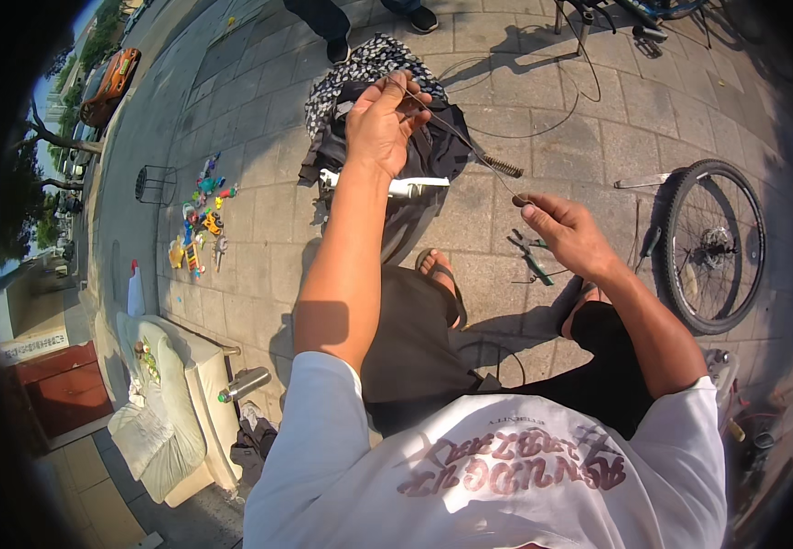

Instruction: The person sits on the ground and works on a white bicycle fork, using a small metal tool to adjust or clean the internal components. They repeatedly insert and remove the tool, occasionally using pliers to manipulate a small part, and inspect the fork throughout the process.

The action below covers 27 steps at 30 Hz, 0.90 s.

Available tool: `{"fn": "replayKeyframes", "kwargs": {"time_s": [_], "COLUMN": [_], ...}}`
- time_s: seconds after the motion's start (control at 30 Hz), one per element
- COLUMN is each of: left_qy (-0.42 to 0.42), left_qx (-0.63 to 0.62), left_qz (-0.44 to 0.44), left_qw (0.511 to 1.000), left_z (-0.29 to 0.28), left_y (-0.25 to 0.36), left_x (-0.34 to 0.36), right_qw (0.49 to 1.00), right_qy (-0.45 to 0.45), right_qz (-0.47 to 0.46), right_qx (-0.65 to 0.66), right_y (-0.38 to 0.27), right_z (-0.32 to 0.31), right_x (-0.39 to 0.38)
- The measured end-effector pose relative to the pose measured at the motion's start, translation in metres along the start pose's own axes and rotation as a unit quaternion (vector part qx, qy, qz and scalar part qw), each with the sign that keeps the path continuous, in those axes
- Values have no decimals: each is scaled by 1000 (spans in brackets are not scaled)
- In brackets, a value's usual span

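Note:
A thin wire cable (499, 176) runs slantwise between my two hands, and a long loop of it sweeps out to the right over the paving. My left hand (385, 123), farther from me, pinches the cable between thumb and fingers. Closer in and to the right, my right hand (563, 231) pinches it lower down. Beneath my left hand lies a dark cloth bundle (447, 151) with a white tube-like part (415, 188) across it. Between the hands, a black ribbed piece (503, 166) rests on the ground. Green-handled pliers (537, 265) lie just below my right hand.
A bicycle wheel (680, 261) lies at the right, beside a metal bar (642, 181). Part of a bicycle (662, 11) stands at the far right. Another person's shoes (338, 49) are at the top. Small toys (212, 222), a worn sofa (197, 403) and a metal flask (246, 384) are leftward.

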<state>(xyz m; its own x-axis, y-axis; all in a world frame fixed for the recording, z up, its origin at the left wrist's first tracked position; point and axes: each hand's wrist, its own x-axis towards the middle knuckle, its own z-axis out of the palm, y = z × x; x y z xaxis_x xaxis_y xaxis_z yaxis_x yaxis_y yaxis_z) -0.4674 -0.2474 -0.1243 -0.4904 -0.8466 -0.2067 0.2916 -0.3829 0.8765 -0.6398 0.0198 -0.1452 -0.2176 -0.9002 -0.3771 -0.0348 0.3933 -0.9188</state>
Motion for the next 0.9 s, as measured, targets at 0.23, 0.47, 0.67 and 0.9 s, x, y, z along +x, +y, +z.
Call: {"fn": "replayKeyframes", "kwargs": {"time_s": [0.23,0.47,0.67,0.9], "left_qy": [163,353,398,394], "left_qx": [176,83,-119,-178], "left_qz": [-140,-337,-184,-129], "left_qw": [961,869,891,892], "left_z": [-139,-251,-284,-266], "left_y": [-27,-202,-248,-122], "left_x": [20,24,91,60], "right_qw": [997,987,982,989], "right_qy": [77,109,74,-26], "right_qz": [-13,35,129,-31], "right_qx": [-19,-116,-115,-141], "right_y": [0,9,19,-31], "right_z": [-31,-50,-52,-46], "right_x": [11,28,41,39]}}
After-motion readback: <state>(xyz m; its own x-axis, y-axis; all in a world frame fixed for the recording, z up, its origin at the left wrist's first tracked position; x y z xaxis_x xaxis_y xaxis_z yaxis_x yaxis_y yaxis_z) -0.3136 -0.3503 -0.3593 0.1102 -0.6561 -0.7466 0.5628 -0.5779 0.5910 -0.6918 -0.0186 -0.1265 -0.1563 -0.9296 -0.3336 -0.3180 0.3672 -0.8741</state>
